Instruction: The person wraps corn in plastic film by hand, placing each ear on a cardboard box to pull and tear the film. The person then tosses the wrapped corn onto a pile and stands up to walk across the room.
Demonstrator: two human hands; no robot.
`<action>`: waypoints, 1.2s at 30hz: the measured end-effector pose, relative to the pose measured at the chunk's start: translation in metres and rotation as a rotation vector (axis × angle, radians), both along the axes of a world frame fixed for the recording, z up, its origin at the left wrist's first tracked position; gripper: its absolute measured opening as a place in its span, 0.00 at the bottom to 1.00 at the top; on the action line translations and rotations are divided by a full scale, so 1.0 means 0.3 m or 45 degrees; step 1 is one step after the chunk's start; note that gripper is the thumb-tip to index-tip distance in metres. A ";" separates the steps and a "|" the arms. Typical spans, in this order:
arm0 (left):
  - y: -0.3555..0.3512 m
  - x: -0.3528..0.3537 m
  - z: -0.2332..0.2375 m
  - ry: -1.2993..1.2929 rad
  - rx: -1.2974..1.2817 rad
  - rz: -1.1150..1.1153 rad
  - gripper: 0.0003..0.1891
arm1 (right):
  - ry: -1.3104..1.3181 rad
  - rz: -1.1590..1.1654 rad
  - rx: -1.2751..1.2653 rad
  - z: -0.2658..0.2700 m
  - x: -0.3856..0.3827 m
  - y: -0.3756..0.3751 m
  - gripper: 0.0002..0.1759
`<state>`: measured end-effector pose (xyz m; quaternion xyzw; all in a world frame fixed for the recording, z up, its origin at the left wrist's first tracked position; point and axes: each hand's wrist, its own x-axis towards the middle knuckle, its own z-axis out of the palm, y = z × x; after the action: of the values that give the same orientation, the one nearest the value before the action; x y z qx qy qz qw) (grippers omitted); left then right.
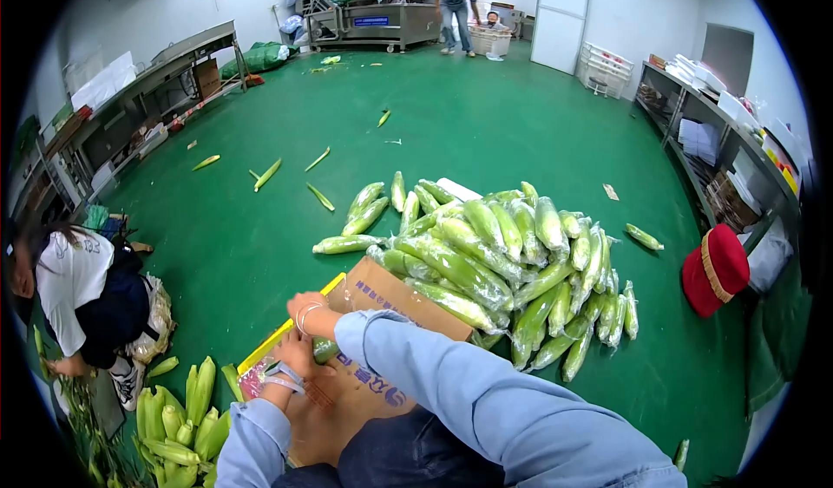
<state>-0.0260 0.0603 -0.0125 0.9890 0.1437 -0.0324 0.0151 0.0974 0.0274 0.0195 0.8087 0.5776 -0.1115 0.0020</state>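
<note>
My left hand (297,355) is low over the cardboard (369,393), with thumb and fingers around a green-husked ear of corn (325,350), mostly hidden by my arms. Just beyond it, my right hand (311,308) is closed near a yellow-edged strip (276,339); whatever its fingers hold is too small to make out. To the right of the cardboard lies a large heap of corn ears wrapped in clear film (468,254). Unwrapped ears of corn (186,419) are piled at lower left, beside my left sleeve.
At left a person (74,280) bends over leafy stalks. Another person (456,11) stands at the back by white crates (490,42). A red hat-like item (716,271) is by the right shelf (685,106). Loose husks and corn (269,174) dot the green floor (512,124).
</note>
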 end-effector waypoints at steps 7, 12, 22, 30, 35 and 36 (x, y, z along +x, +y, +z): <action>-0.039 -0.091 -0.019 0.309 -0.706 -0.256 0.31 | 0.207 -0.411 0.074 -0.197 0.004 -0.002 0.12; -0.028 -0.338 0.021 0.738 -0.985 -0.464 0.24 | 0.143 -0.074 -0.024 -0.313 0.038 0.002 0.12; -0.017 -0.911 0.277 0.040 -2.322 0.797 0.25 | 0.160 0.006 0.218 -0.347 0.044 -0.095 0.13; -0.154 -0.540 0.365 -1.524 -2.118 0.837 0.15 | 1.341 0.785 0.562 0.037 -0.440 -0.255 0.31; -0.226 -0.407 0.488 -1.606 -2.697 0.146 0.20 | 2.282 0.573 0.168 0.180 -0.364 -0.340 0.34; -0.245 -0.395 0.481 -1.637 -2.698 0.141 0.20 | 2.269 0.579 0.142 0.178 -0.351 -0.375 0.34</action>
<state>-0.1444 -0.0131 0.1318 0.3184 0.0549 0.3588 0.8757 -0.0079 -0.0851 0.0729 0.2896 0.5152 -0.6621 -0.4609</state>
